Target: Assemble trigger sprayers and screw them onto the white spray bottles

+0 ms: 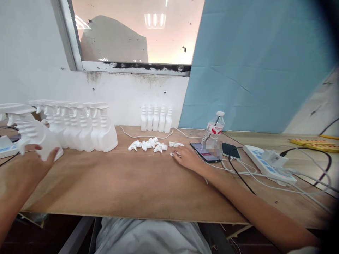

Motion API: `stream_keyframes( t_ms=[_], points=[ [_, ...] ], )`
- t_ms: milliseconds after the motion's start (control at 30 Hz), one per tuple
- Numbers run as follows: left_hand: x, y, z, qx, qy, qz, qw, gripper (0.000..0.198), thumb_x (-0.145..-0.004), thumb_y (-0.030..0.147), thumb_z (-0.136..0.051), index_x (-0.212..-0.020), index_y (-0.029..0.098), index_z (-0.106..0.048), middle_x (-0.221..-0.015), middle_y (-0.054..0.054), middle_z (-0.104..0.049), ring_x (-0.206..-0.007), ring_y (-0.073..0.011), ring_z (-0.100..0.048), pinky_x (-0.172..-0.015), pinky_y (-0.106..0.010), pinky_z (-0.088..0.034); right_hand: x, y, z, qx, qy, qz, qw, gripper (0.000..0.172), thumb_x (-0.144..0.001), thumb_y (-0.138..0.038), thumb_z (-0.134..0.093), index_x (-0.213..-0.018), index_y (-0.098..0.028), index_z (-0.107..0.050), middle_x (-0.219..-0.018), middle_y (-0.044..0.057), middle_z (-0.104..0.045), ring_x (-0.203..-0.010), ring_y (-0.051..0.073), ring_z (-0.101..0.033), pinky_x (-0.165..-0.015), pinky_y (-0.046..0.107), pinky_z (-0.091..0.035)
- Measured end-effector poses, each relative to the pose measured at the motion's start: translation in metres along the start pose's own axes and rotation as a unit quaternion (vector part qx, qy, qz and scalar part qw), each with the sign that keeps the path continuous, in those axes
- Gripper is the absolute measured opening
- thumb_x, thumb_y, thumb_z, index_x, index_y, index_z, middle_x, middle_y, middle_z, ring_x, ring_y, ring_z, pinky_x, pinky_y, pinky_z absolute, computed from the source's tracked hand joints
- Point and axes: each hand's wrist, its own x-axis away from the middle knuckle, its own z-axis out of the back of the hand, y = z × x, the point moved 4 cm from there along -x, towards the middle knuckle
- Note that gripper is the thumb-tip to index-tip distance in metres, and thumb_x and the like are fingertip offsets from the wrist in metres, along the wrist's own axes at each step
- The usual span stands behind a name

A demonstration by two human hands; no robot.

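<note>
My left hand (28,165) is at the far left, thumb and fingers apart, in front of a white spray bottle (43,139) that stands upright. Whether the fingers touch this bottle I cannot tell. Beside it runs a close row of similar white spray bottles (106,135) with trigger heads. My right hand (189,159) rests low over the table, fingers closed on a small white trigger head (172,154), mostly hidden beneath them. Several more loose trigger heads (160,147) lie to its left, and one white piece (176,144) lies just behind it.
Small white bottles without heads (156,121) stand against the wall. A clear water bottle (214,128), a lit phone (203,152) and a dark phone (231,150) are right of centre. A power strip (267,164) with tangled cables lies farther right on the wooden table (127,187).
</note>
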Motion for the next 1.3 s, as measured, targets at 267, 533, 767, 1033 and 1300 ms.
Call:
stream_keyframes(
  t_ms=[267, 533, 767, 1033, 1300],
  points=[
    [0.058, 0.173, -0.055, 0.088, -0.129, -0.484, 0.861, 0.044, -0.093, 0.046, -0.039, -0.124, 0.017, -0.05, -0.128, -0.013, -0.055, -0.116, -0.0281, -0.052, -0.095, -0.037, -0.04, 0.002, 0.003, -0.021, 0.007, -0.007, 0.021, 1.0, 0.025, -0.095, -0.027, -0.043, -0.095, -0.015, -0.064, -0.099, 0.013, -0.063, -0.097, 0.025, -0.056, -0.087, 0.036, -0.042],
    [0.043, 0.261, -0.117, 0.163, -0.12, -0.47, 0.859, 0.061, -0.091, 0.045, -0.047, -0.143, 0.015, -0.035, -0.151, -0.017, -0.031, -0.135, -0.0331, -0.036, -0.109, -0.047, -0.034, 0.003, 0.003, -0.024, -0.072, 0.028, 0.012, 0.997, 0.015, -0.091, -0.022, -0.046, -0.088, -0.016, -0.059, -0.096, 0.011, -0.061, -0.093, 0.024, -0.055, -0.085, 0.035, -0.043],
    [0.041, 0.252, -0.129, 0.237, -0.193, -0.454, 0.837, 0.055, -0.089, 0.039, -0.046, -0.136, 0.013, -0.044, -0.144, -0.015, -0.044, -0.131, -0.0276, -0.043, -0.111, -0.04, -0.033, 0.004, -0.007, -0.015, -0.077, 0.027, 0.011, 0.997, 0.015, -0.091, -0.023, -0.046, -0.084, -0.016, -0.057, -0.091, 0.011, -0.062, -0.089, 0.023, -0.055, -0.082, 0.034, -0.043],
    [0.079, 0.257, -0.095, 0.307, -0.23, -0.43, 0.817, 0.034, -0.09, 0.036, -0.042, -0.115, 0.019, -0.057, -0.104, -0.007, -0.068, -0.092, -0.0218, -0.063, -0.086, -0.032, -0.046, 0.003, -0.015, -0.014, 0.033, 0.003, 0.111, 0.993, 0.033, -0.099, -0.029, -0.037, -0.084, -0.016, -0.063, -0.088, 0.011, -0.065, -0.089, 0.024, -0.058, -0.082, 0.037, -0.041],
    [0.119, 0.27, -0.074, 0.403, -0.302, -0.452, 0.736, 0.03, -0.097, 0.038, -0.033, -0.111, 0.02, -0.053, -0.102, -0.004, -0.067, -0.089, -0.0182, -0.061, -0.083, -0.03, -0.046, 0.002, -0.007, -0.02, -0.027, 0.005, 0.071, 0.997, 0.032, -0.099, -0.028, -0.037, -0.088, -0.018, -0.065, -0.091, 0.012, -0.068, -0.088, 0.025, -0.062, -0.083, 0.038, -0.045]
  ],
)
